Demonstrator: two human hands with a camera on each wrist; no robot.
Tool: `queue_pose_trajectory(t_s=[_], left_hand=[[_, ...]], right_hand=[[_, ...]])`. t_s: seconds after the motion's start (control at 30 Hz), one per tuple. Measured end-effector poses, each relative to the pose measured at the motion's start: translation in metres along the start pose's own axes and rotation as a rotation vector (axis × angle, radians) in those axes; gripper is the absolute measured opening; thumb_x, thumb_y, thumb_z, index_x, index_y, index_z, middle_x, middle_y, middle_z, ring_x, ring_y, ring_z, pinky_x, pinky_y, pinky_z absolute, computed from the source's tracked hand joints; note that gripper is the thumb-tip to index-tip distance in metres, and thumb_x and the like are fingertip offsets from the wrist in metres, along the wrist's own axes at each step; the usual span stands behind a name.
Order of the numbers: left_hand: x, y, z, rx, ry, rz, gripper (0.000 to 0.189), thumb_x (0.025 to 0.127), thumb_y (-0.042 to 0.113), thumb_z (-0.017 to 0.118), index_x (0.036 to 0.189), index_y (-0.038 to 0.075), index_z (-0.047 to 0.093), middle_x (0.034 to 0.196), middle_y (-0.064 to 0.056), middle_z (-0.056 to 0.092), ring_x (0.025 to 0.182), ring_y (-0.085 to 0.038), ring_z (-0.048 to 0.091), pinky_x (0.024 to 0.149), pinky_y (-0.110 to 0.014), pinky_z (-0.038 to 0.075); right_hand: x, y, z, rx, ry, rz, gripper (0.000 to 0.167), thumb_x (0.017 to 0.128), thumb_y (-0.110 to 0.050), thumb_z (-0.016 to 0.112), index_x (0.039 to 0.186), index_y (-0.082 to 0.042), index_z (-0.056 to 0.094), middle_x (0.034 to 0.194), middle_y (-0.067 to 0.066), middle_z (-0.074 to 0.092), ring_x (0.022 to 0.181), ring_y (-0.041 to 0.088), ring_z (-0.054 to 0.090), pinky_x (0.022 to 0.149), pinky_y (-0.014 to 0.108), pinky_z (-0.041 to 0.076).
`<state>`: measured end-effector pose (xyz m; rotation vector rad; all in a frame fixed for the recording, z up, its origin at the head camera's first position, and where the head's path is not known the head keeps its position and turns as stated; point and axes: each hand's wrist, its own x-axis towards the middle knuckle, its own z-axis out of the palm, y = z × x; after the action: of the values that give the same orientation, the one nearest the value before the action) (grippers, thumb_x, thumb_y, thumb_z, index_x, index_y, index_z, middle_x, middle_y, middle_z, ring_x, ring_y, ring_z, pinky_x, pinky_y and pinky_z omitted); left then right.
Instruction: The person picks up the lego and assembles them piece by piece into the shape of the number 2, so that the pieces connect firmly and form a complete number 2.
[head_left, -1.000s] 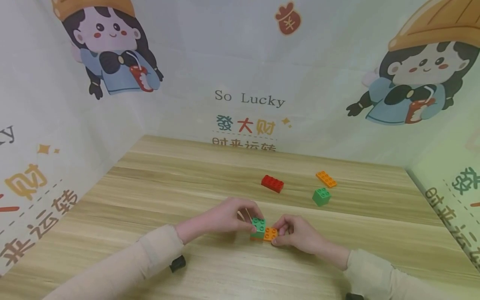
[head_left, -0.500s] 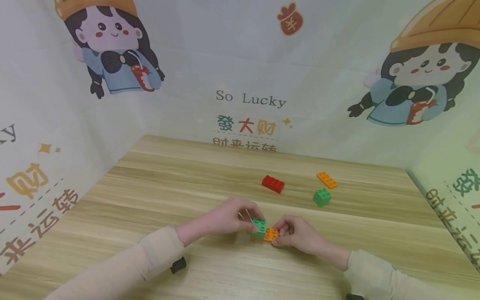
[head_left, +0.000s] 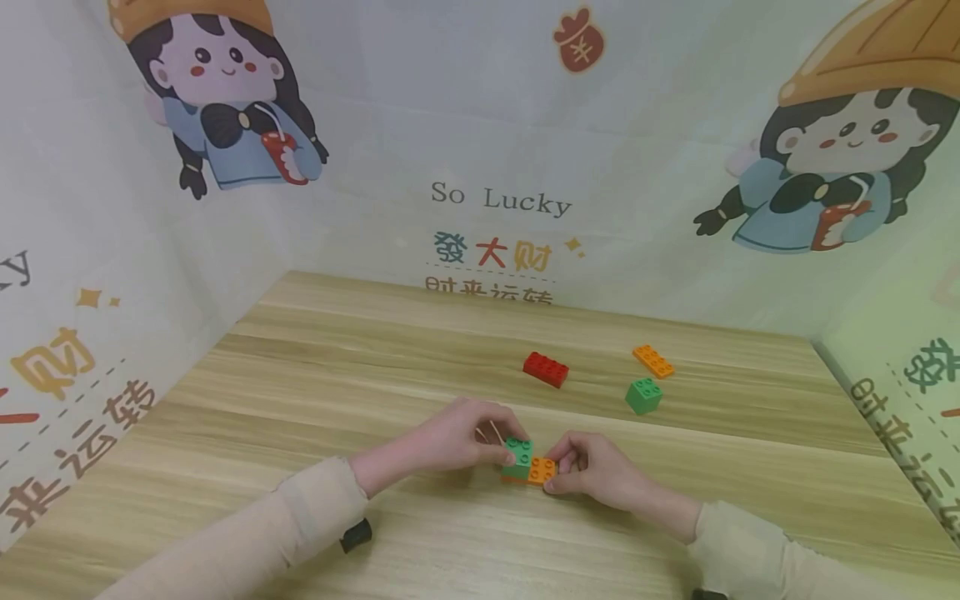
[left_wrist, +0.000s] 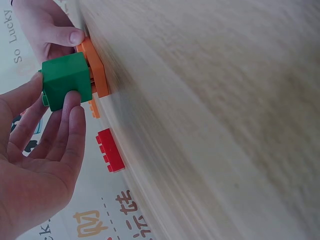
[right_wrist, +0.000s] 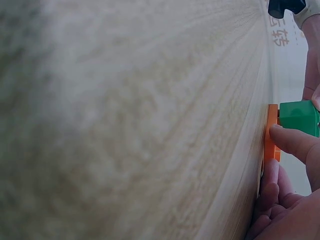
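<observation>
My left hand (head_left: 468, 435) pinches a green two-by-two toy brick (head_left: 519, 451) between thumb and fingers. This brick stands over the left end of a flat orange building plate (head_left: 543, 472). In the left wrist view, a narrow gap with studs shows between the green brick (left_wrist: 65, 82) and the orange plate (left_wrist: 99, 70). From the right, my right hand (head_left: 600, 472) pinches the plate's free end, thumb at the near side. The right wrist view shows that thumb against the orange plate (right_wrist: 270, 114), which lies at the tabletop.
Farther back on the wooden table (head_left: 337, 350) lie a red brick (head_left: 546, 369), a second green brick (head_left: 643, 396) and another orange plate (head_left: 653, 361). Printed cloth walls (head_left: 375, 108) enclose the table at the back and sides.
Nothing visible has moved apart from a slight shift of the head view. Both hands keep the same hold on the green brick and the orange plate.
</observation>
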<state>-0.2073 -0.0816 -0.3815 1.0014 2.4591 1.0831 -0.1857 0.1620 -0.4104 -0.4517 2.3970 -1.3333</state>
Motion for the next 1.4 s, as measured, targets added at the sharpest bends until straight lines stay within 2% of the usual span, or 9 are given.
queue_pose_trajectory(t_s=[0.33,0.8,1.07,1.4], left_hand=[[0.0023,-0.0047,0.0006,-0.036,0.018,-0.017,0.022,0.089,0.016,0.073,0.111,0.014,0.071,0.111,-0.002,0.074,0.093,-0.012,0.069,0.084,-0.022,0.057],[0.004,-0.0038,-0.0016,-0.073,-0.005,-0.033,0.019,0.089,0.015,0.073,0.107,0.012,0.072,0.111,-0.003,0.073,0.092,-0.012,0.069,0.082,-0.02,0.056],[0.0025,-0.0017,0.0004,-0.073,-0.012,-0.043,0.017,0.089,0.016,0.073,0.106,0.012,0.071,0.112,-0.003,0.073,0.092,-0.012,0.068,0.081,-0.02,0.056],[0.0028,-0.0042,-0.0004,-0.15,-0.016,-0.066,0.018,0.089,0.014,0.073,0.107,0.011,0.071,0.112,-0.006,0.072,0.094,-0.016,0.069,0.077,-0.024,0.059]], right_hand=[[0.0005,0.0023,0.0002,-0.015,-0.001,-0.009,0.034,0.08,-0.015,0.08,0.106,-0.001,0.064,0.083,0.002,0.06,0.071,0.014,0.048,0.057,0.017,0.039],[0.0007,0.001,-0.0006,-0.026,0.002,0.012,0.033,0.079,-0.016,0.081,0.104,-0.003,0.065,0.084,0.002,0.061,0.073,0.014,0.05,0.061,0.017,0.041],[0.0005,-0.0031,-0.0011,-0.074,-0.007,-0.029,0.033,0.079,-0.015,0.082,0.105,-0.003,0.066,0.084,0.004,0.064,0.072,0.014,0.053,0.061,0.018,0.043],[0.0044,-0.0051,-0.0053,-0.11,-0.034,-0.033,0.03,0.079,-0.016,0.081,0.103,-0.003,0.067,0.08,0.002,0.064,0.071,0.013,0.054,0.059,0.018,0.044]])
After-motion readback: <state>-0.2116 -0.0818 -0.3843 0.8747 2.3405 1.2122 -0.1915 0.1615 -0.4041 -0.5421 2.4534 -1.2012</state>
